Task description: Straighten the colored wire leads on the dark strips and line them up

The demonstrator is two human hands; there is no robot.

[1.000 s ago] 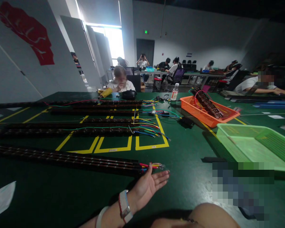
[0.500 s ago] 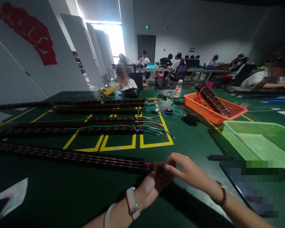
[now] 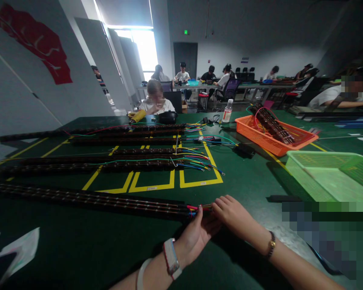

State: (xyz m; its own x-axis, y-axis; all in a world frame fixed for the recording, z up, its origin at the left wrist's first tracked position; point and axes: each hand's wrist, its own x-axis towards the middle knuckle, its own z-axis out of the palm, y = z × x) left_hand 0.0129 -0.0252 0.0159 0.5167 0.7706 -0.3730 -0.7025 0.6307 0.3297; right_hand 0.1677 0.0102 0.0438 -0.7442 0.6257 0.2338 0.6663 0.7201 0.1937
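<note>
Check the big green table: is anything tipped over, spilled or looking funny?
Nothing looks spilled, and the bottle stands upright. Two things sit a bit crooked: the dark bundle in the orange basket leans with one end up past the rim, and the nearest long bundle lies at an angle to the others.

The red wire [image 3: 192,207] looks plastic-coated, the tabletop [image 3: 245,181] smooth (faintly glossy).

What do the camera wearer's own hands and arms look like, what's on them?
The left hand is gloveless, below a pale, red-edged watch strap and a smooth whitish bangle. The right hand is gloveless too, with a dark beaded bracelet including gold-coloured detail. No sleeves show.
</note>
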